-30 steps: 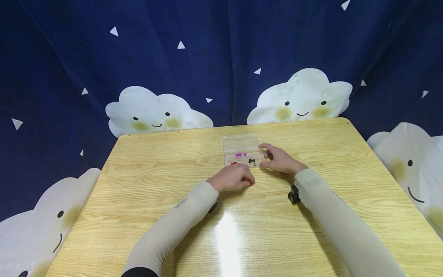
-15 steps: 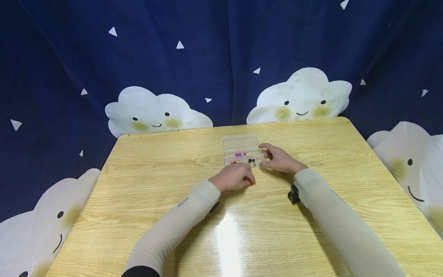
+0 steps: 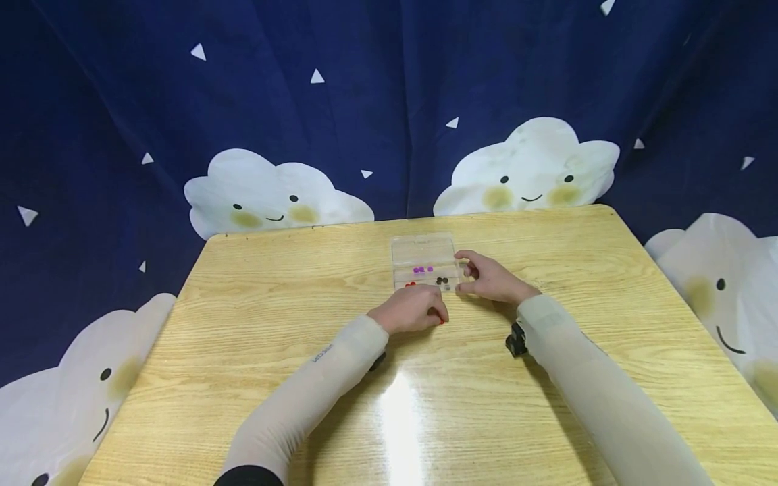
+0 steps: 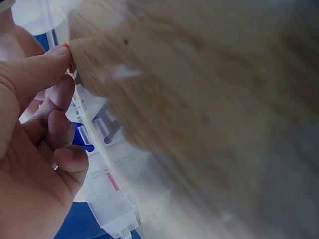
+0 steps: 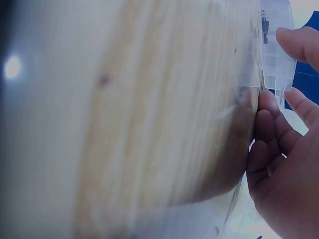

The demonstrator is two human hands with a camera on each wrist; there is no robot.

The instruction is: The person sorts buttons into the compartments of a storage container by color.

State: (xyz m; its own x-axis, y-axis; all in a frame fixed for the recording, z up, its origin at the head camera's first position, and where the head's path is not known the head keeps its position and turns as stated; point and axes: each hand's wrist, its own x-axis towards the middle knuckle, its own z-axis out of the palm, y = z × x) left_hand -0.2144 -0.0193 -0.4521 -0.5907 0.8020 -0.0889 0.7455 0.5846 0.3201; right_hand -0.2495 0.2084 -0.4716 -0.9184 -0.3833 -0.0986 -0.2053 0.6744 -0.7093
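Observation:
Low over the tabletop, just in front of a clear plastic box [image 3: 423, 249], my left hand [image 3: 411, 309] pinches a small red piece [image 4: 71, 66] between thumb and forefinger. The box lies with its lid folded back. Inside are purple pieces [image 3: 422, 270], red pieces [image 3: 410, 284] and dark brown pieces [image 3: 442, 280], in separate compartments. At the box's right end, my right hand [image 3: 494, 280] grips it, thumb at the near side and forefinger farther back. Part of the box's front edge is hidden behind my left hand.
The box stands on a light wooden table [image 3: 292, 283], toward its far edge. A dark blue curtain [image 3: 389, 81] with white clouds hangs right behind the table. A black wrist device [image 3: 516, 341] sits under my right sleeve.

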